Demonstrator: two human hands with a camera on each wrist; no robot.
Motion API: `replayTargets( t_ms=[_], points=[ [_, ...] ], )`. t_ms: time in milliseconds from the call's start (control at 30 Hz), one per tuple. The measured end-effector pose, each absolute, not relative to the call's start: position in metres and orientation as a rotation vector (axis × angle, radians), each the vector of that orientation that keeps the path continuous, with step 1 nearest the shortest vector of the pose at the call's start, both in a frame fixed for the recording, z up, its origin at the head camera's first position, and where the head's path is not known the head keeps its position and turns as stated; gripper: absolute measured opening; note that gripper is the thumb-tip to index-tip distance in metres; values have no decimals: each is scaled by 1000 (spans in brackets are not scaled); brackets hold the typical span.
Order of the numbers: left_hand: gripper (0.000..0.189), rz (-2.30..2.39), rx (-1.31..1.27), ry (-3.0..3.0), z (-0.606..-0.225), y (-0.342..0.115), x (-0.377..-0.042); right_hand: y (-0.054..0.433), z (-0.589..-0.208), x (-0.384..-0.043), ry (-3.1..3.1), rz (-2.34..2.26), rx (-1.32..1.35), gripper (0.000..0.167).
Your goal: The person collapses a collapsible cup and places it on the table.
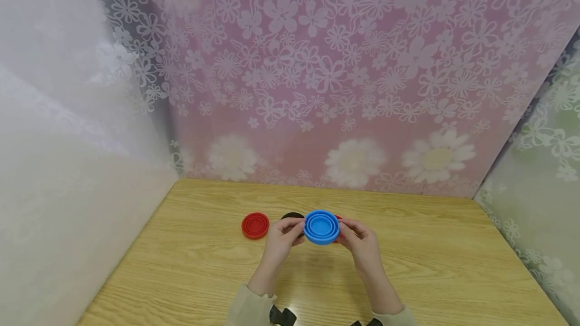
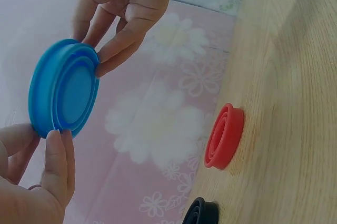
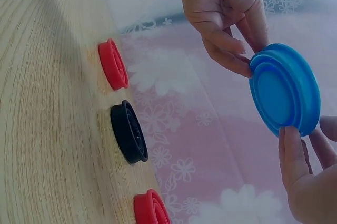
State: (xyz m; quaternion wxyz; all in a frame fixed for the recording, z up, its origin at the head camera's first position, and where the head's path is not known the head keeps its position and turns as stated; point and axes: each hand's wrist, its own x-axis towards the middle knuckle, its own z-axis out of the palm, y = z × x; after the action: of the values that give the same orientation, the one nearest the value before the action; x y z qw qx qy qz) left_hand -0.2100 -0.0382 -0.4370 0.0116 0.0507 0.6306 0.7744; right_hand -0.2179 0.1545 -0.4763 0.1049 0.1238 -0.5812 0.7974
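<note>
Both hands hold up a blue collapsible cup (image 1: 322, 225), folded flat into concentric rings, above the table. My left hand (image 1: 281, 242) pinches its left rim between thumb and fingers. On the opposite rim, my right hand (image 1: 364, 246) pinches in the same way. The left wrist view shows the cup (image 2: 66, 89) tilted on edge, apart from the tabletop. Behind it on the table stand a red folded cup (image 1: 255, 226) at the left, a black one (image 3: 128, 132) in the middle and a second red one (image 2: 225, 136) at the right, the last two partly hidden in the head view.
The wooden table (image 1: 435, 255) spreads out under the hands. A pink floral curtain (image 1: 290, 89) hangs along its far edge. Pale sheets stand at the left (image 1: 81, 165) and right, the right one (image 1: 553, 175) with white flowers.
</note>
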Motion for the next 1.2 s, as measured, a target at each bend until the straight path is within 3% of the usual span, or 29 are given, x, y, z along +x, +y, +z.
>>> replayTargets(
  t_ms=[100,233,533,767,933,1067,1200],
  points=[
    [25,2433,173,1970,-442,-36,-212,163,-496,-229,-1675,2380,438,25],
    [27,2421,164,2010,-446,-33,-214,164,-488,-223,-1731,2355,346,23],
    [22,2424,111,1960,-448,-18,-220,165,-446,-208,-2000,2272,-86,32],
    [21,2431,93,1914,-460,9,-235,208,-507,-245,-1934,2336,-66,30],
    [20,2411,13,1918,-473,38,-249,218,-480,-231,-1894,2403,-165,10],
    [19,2372,8,1919,-480,63,-261,236,-467,-228,-1857,2467,-213,17],
    [22,2249,12,1951,-484,80,-266,252,-467,-232,-1928,2434,-344,13]
  ],
)
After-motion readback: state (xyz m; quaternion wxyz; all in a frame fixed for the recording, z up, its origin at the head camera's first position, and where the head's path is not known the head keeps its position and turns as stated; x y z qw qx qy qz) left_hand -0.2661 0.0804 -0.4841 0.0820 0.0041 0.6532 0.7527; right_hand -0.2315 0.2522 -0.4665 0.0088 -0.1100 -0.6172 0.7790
